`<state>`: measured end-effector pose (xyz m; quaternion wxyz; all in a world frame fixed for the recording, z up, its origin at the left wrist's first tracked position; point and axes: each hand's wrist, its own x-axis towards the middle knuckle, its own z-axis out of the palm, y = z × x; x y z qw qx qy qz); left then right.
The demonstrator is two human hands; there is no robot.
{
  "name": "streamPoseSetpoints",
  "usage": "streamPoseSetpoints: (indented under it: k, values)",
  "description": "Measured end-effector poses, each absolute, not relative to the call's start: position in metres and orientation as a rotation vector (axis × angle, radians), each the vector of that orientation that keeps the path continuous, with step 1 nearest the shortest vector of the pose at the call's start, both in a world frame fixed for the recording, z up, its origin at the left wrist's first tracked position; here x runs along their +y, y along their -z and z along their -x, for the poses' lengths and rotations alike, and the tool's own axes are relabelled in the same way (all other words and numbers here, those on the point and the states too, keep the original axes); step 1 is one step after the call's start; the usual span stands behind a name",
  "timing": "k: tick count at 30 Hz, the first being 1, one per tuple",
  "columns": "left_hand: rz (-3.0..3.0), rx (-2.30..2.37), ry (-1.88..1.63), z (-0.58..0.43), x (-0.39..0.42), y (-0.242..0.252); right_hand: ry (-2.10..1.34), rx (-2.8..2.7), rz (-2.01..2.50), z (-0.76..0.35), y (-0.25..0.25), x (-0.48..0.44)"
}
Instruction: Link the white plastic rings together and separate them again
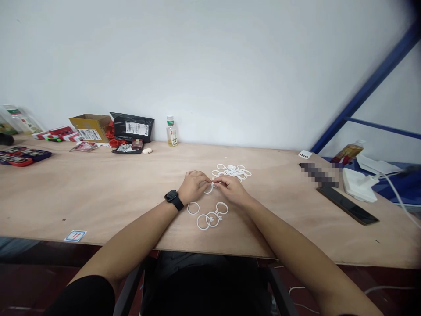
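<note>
- The plywood table (98, 197) spans the view, with cartons and a small bottle (171, 131) far left by the wall.
- The left hand (194, 186) and right hand (232, 188) meet at the table's middle.
- A heap of loose rings (233, 171) lies just beyond the right hand.
- A linked cluster of rings (210, 217) lies nearer, with a single ring (193, 208) just to its left.
- A white ring (208, 190) sits between the hands, both sets of fingertips pinched onto its far edge. The step looks like working its joint. Anything further calls for a fine, steady pinch on so thin a hoop.
</note>
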<state>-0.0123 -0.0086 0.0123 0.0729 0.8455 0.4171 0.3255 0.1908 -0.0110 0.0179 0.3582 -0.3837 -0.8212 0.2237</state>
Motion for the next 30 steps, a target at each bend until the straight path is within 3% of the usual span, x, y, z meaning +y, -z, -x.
streamPoseSetpoints:
  k: [18, 30]
  values:
    - [-2.521, 1.131, -1.100, 0.004, -0.016, -0.019, -0.673, -1.992, 1.010, -0.184, -0.020, -0.017]
    - [-2.458, 1.225, -1.169, 0.003, -0.016, -0.017, -0.149, -2.138, 1.032, -0.195, -0.024, -0.010]
